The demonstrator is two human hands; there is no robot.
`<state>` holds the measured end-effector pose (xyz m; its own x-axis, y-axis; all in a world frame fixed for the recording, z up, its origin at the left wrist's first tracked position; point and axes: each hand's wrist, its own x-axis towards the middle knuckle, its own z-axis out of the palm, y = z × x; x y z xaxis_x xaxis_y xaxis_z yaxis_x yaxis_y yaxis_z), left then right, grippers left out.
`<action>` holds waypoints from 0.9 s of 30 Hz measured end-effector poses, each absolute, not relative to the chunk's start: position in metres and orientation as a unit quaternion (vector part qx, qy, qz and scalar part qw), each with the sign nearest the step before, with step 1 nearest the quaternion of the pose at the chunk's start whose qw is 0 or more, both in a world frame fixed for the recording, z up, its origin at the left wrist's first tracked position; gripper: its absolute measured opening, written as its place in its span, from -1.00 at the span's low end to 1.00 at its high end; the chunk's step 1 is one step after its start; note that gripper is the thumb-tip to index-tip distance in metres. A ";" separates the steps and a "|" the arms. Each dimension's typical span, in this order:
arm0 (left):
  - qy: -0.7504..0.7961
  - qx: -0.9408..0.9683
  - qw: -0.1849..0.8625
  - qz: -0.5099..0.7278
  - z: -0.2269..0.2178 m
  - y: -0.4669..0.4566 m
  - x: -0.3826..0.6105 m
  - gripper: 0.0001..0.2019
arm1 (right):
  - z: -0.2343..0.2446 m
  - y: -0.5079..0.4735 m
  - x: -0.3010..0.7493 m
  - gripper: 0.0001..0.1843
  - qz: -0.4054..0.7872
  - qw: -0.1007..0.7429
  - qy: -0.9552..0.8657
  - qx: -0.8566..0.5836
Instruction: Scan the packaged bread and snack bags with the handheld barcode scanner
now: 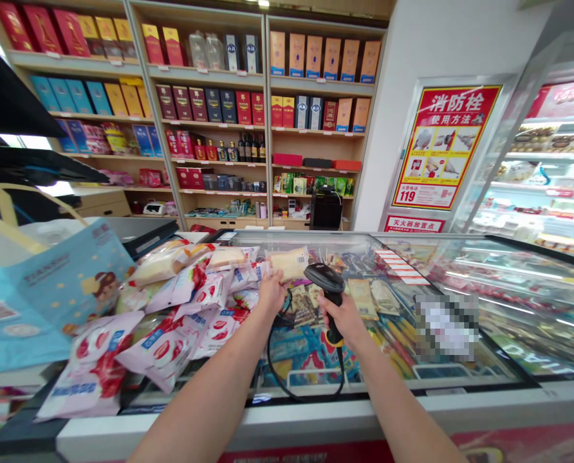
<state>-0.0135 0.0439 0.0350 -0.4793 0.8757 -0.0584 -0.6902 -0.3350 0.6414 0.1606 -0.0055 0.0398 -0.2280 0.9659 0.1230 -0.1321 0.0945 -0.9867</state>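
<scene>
"Where did everything stand in the head view?"

"Our left hand (270, 294) had its fingers closed on the near left edge of a pale packet (287, 262), over the glass-topped freezer (316, 418); we couldn't tell whether the packet was lifted. Our right hand (349, 318) had its fingers wrapped around the handle of a scanner (323, 275), just right of the packet."

"What worried us?"

"A misread, we judged: the barcode (300, 259) faced up, but a creased or glaring wrapper could spoil it."

"And the cord (270, 363)?"

"It looped low between our forearms, so it could snag a wrist. Our left forearm also ran close beside the piled pink-and-white packets (219, 328); one brush might start them sliding."
</scene>
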 end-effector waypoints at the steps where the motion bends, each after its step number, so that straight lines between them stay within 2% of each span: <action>1: 0.308 0.149 0.488 0.803 0.035 0.044 -0.014 -0.53 | 0.040 -0.005 0.160 -0.61 0.561 0.489 -0.552 -0.376; 11: 0.311 0.131 0.477 0.812 0.045 0.063 -0.023 -0.56 | 0.070 0.041 0.154 -0.56 0.607 0.447 -0.558 -0.348; 19: 0.307 0.158 0.474 0.810 0.034 0.082 -0.031 -0.64 | 0.051 0.047 0.149 -0.60 0.597 0.451 -0.566 -0.346; 27: 0.305 0.143 0.475 0.813 0.034 0.078 -0.030 -0.59 | 0.053 0.045 0.150 -0.61 0.603 0.440 -0.572 -0.340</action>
